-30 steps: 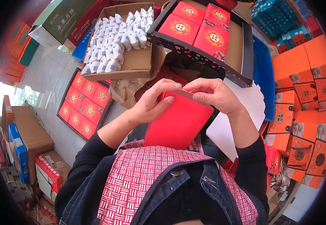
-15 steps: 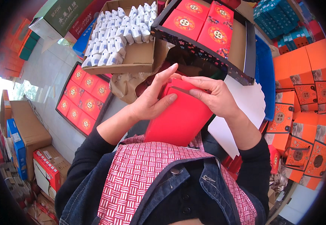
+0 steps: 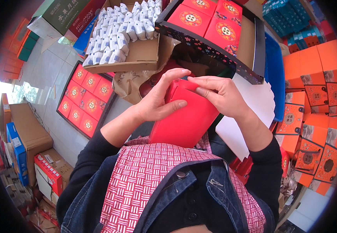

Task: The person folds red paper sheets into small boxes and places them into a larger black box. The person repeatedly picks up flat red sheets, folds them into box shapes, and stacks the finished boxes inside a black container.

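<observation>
A flat red cardboard box [image 3: 186, 118] stands tilted in front of my chest, its far end up. My left hand [image 3: 160, 99] grips its left side, thumb on the near face and fingers curled over the top flap. My right hand [image 3: 221, 93] holds the top right corner, fingertips pressing on the folded flap. Just beyond the hands a dark tray [image 3: 254, 58] holds several red boxes [image 3: 201, 17] with round gold emblems.
An open brown carton [image 3: 137, 58] with several small white packets [image 3: 114, 31] sits at the upper left. A dark tray of red boxes [image 3: 85, 101] lies on the floor at left. Stacked orange boxes [image 3: 316, 105] fill the right side. White sheets [image 3: 254, 112] lie under my right forearm.
My left fingers have risen over the box's top edge and the flap has been folded further; my right hand has shifted onto the top corner.
</observation>
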Demonstrator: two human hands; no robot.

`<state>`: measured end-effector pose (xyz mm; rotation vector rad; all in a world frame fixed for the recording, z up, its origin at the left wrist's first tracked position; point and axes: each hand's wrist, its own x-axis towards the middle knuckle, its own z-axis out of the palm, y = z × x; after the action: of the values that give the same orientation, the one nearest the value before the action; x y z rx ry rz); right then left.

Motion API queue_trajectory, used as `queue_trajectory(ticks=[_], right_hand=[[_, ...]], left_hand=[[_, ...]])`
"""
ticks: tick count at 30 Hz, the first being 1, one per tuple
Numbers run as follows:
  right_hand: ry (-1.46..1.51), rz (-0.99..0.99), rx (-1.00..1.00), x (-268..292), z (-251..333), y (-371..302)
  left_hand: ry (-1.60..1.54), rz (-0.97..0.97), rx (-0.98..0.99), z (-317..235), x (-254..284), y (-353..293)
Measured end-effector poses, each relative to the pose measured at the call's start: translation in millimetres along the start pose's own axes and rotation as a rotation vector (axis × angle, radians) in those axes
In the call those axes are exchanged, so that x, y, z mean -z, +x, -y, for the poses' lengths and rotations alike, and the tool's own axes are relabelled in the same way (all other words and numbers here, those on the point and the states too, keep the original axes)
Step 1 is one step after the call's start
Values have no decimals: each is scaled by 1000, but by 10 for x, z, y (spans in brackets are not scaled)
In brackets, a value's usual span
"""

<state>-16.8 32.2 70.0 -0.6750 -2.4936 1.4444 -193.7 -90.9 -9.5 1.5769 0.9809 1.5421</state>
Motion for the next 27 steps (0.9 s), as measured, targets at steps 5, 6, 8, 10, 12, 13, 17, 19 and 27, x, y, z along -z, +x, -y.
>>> queue_trajectory(ticks=[5,6,8,10,12,13,17,19,27], right_hand=[[-81,-26,116,36,-64,3],[-153,-37,161,29,-72,-4],[-211,-47,189,26,-53,12],[-232,-29,185,37,-27,37],[-219,14,137,65,7,70],[-231,-3,143,52,10,76],[-420,-37,227,21,50,121],[-573,57,260,69,114,169],[182,-80,41,312,1,152]], left_hand=[[105,99,-72,7,83,32],[110,99,-72,8,84,37],[94,104,-52,4,82,35],[64,90,-49,4,57,19],[7,62,-60,29,15,15],[8,59,-59,29,16,17],[-2,56,-55,5,11,31],[29,54,-48,-22,-10,41],[122,40,7,-15,-5,57]])
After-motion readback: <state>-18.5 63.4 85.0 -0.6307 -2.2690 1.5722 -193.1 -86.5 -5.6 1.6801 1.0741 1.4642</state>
